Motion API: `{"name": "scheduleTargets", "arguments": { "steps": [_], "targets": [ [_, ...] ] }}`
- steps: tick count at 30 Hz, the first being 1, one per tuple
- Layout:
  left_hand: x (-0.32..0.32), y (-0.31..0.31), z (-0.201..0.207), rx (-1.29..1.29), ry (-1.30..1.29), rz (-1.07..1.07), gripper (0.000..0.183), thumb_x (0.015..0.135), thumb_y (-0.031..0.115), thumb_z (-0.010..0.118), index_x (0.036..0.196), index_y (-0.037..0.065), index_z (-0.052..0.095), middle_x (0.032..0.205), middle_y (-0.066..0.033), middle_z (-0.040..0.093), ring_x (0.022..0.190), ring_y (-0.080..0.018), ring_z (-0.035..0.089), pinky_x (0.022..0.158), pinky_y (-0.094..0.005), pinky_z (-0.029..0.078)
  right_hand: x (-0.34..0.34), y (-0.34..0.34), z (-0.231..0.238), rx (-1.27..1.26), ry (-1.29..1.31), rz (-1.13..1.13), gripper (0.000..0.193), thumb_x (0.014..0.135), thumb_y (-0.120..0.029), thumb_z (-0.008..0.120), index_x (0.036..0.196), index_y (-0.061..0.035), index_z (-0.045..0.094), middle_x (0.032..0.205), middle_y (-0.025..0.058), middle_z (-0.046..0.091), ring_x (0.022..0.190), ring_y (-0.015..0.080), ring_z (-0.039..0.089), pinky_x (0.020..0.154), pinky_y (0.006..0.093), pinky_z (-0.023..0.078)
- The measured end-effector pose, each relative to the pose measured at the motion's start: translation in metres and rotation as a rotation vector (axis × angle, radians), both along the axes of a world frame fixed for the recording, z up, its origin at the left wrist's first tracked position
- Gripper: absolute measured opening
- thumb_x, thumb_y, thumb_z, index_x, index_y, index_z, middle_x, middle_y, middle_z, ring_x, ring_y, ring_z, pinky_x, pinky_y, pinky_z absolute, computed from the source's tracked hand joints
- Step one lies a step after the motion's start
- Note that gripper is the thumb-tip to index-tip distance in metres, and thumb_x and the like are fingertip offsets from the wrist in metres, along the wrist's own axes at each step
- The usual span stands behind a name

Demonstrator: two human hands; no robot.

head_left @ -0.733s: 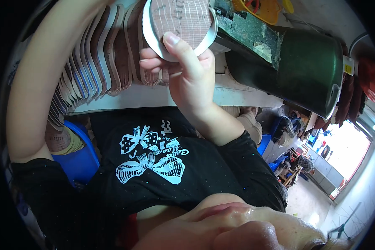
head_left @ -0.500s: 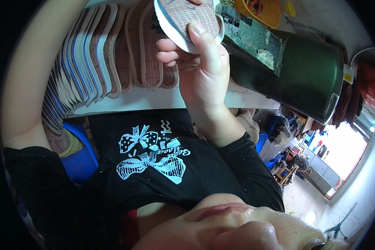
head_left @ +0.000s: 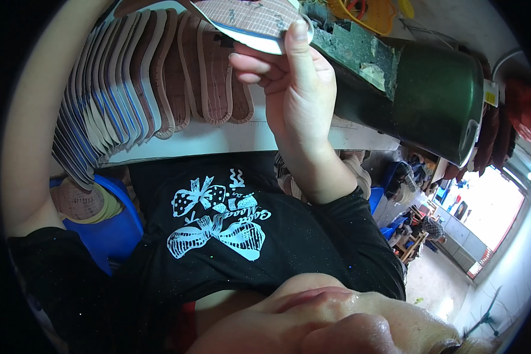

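Observation:
My right hand [head_left: 301,88] is raised above the bench and closed on one end of a shoe sole [head_left: 248,22]. The thumb lies on the sole's edge and the other fingers curl under it. Its face is brown with a pale grid, and its rim shows white and blue layers. The top of the picture cuts off part of the sole. My left forearm [head_left: 32,118] runs up the left side, and the hand is beyond the upper edge. Beside that arm, a long row of similar soles [head_left: 127,76] leans together, several brown ones nearest the right hand.
A dark green machine housing [head_left: 436,100] stands on the right of the pale worktable [head_left: 189,143]. Behind it is a yellow basket [head_left: 366,20]. A blue bin [head_left: 109,233] with round-ended pieces sits low on the left. Another person [head_left: 432,229] is far off by a bright doorway.
My right hand has shifted slightly right, and the sole has tilted to a flatter angle, higher in the picture. Fingertips seen earlier at the top edge are out of sight.

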State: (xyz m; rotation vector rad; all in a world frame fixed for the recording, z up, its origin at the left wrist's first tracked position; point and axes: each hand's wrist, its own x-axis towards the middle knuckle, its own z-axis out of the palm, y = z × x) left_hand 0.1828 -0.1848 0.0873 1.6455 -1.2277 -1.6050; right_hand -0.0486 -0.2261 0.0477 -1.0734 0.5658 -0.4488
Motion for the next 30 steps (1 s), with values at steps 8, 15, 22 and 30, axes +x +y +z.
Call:
{"name": "scheduleTargets", "arguments": {
  "steps": [8, 15, 22, 30],
  "targets": [
    [-0.016, 0.015, 0.015, 0.029, -0.398, -0.006, 0.049, 0.089, 0.042, 0.067, 0.109, -0.002, 0.061, 0.098, -0.0096, 0.065, 0.088, -0.0165, 0.059, 0.078, -0.0304, 0.048, -0.007, -0.006, 0.000, 0.045, -0.080, 0.032, 0.039, 0.098, -0.031, 0.055, 0.107, 0.0063, 0.063, 0.095, 0.0175, 0.071, 0.082, 0.0243, 0.072, 0.068, 0.0309, 0.059],
    [-0.039, 0.028, 0.028, 0.041, -0.563, 0.098, 0.057, 0.085, 0.052, 0.067, 0.104, -0.002, 0.066, 0.093, -0.0132, 0.067, 0.086, -0.0206, 0.062, 0.078, -0.0321, 0.048, -0.006, -0.010, -0.003, 0.044, -0.095, 0.020, 0.037, 0.096, -0.032, 0.058, 0.105, 0.0035, 0.065, 0.095, 0.0162, 0.071, 0.080, 0.0227, 0.072, 0.064, 0.0297, 0.058],
    [-0.065, 0.038, 0.024, 0.031, -0.351, 0.251, 0.048, 0.087, 0.043, 0.068, 0.092, -0.004, 0.072, 0.079, -0.0082, 0.069, 0.071, -0.0162, 0.063, 0.069, -0.0287, 0.048, -0.011, -0.012, -0.006, 0.029, -0.069, 0.012, 0.030, 0.092, -0.028, 0.063, 0.101, -0.0006, 0.067, 0.090, 0.0084, 0.070, 0.077, 0.0171, 0.068, 0.072, 0.0310, 0.055],
    [-0.094, 0.040, 0.029, 0.186, -0.125, 0.445, 0.053, 0.090, 0.047, 0.064, 0.084, -0.006, 0.070, 0.061, -0.0130, 0.064, 0.046, -0.0202, 0.062, 0.041, -0.0304, 0.050, -0.038, -0.008, 0.001, -0.118, -0.022, 0.261, 0.026, 0.089, -0.020, 0.068, 0.106, 0.0001, 0.063, 0.091, 0.0054, 0.069, 0.081, 0.0113, 0.065, 0.074, 0.0267, 0.052]
  ]
}}
